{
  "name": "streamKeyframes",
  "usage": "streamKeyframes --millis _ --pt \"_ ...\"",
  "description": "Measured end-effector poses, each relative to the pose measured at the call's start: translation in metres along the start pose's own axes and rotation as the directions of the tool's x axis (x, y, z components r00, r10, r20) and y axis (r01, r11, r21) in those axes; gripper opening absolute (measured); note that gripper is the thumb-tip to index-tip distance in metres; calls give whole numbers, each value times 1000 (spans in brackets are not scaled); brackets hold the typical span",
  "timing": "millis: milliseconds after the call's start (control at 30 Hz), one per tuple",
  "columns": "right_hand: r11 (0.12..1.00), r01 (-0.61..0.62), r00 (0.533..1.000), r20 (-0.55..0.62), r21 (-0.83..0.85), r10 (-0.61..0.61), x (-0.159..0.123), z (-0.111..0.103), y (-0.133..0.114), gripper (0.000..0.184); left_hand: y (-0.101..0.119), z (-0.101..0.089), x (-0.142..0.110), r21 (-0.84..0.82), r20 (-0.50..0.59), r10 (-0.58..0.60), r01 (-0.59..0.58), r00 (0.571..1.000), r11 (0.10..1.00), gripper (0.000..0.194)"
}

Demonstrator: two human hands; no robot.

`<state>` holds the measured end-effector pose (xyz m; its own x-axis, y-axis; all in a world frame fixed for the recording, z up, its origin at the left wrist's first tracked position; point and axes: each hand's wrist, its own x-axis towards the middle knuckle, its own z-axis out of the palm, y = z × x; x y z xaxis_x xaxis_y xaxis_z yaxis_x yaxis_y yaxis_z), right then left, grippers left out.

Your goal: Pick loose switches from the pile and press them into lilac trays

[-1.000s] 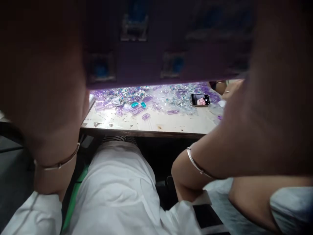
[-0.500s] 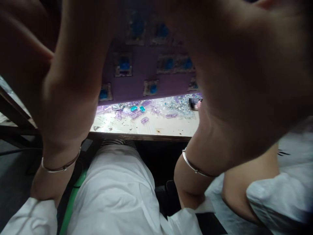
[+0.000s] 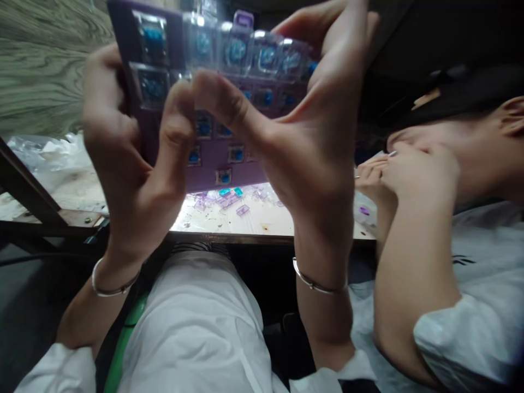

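Note:
Both of my hands grip a flat purple panel [image 3: 161, 131], raised and tilted above the table. Clear square covers or frames stand on its face, with blue pieces inside. A small purple loop-shaped part [image 3: 244, 19] shows at its upper edge. My left hand [image 3: 135, 142] clasps the left side, its thumb bent up across the face. My right hand [image 3: 311, 142] wraps the right side, its thumb stretched over the covers near the middle. The two thumb tips are close together there, over one of the clear covers [image 3: 151, 84] or beside it. Fingers behind the panel are mostly hidden.
Loose clear and purple plastic pieces [image 3: 229, 201], a few turquoise, lie on the white tabletop [image 3: 278, 221]. Crumpled clear plastic [image 3: 49, 155] is at left, near a dark table frame [image 3: 33, 188]. A co-worker's hands [image 3: 421, 169] are close on my right.
My hands and the panel have moved away from the camera, so more of the panel's face shows. Both thumbs now show on its front. The co-worker's hands have come into view.

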<state>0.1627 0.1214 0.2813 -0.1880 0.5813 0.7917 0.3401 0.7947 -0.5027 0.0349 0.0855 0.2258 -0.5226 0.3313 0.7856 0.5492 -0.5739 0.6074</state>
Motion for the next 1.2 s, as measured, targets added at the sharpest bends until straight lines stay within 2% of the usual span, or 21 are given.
streamKeyframes --millis 67,100,167,300,333,433,533,667,767,833,900,967,1033,1067,1133,1200 --pt "993 23 993 -111 -116 -36 0 3 -2 48 7 3 1 51 98 148 -153 984 987 31" --pt "989 42 991 -122 -145 -60 0 3 -1 47 8 4 0 67 125 188 -197 974 978 27" --pt "988 71 988 -128 -136 -89 -2 3 1 48 7 3 -1 68 126 195 -205 973 976 23" --pt "997 64 993 -97 -51 -68 -6 2 0 53 8 0 -6 34 100 173 -177 980 984 41" --pt "998 53 993 -99 -43 -57 -7 3 -2 51 9 0 -7 43 86 165 -169 983 985 39" --pt "998 42 988 -150 -40 -47 -9 6 -3 46 14 1 -9 74 4 191 -191 982 979 17" --pt "996 82 989 -129 21 -79 -12 10 5 49 13 -1 -14 97 -16 218 -215 976 972 21" --pt "990 109 993 -61 91 -103 -24 14 14 53 6 -9 -25 77 -8 125 -124 992 989 14" --pt "993 57 998 -34 101 -53 -41 17 10 52 1 -18 -33 11 -20 -2 3 1000 1000 18" --pt "994 -4 999 34 108 1 -53 21 6 50 -3 -26 -39 -13 14 -122 122 992 992 19" --pt "992 -58 990 135 111 43 -64 28 6 52 -10 -37 -47 -31 38 -266 267 963 963 23" --pt "988 -95 973 221 120 67 -76 38 11 55 -21 -49 -57 -27 13 -339 339 941 940 32" --pt "975 -130 947 313 182 68 -89 48 24 57 -35 -61 -68 25 -17 -415 416 910 909 32" --pt "959 -158 931 359 236 65 -96 53 34 58 -44 -65 -73 20 -30 -479 480 877 877 31" --pt "897 -258 902 423 359 91 -108 61 58 60 -61 -70 -79 -86 15 -646 645 763 760 38" --pt "850 -330 907 388 410 165 -116 63 85 56 -77 -66 -80 -162 76 -718 719 692 676 45"
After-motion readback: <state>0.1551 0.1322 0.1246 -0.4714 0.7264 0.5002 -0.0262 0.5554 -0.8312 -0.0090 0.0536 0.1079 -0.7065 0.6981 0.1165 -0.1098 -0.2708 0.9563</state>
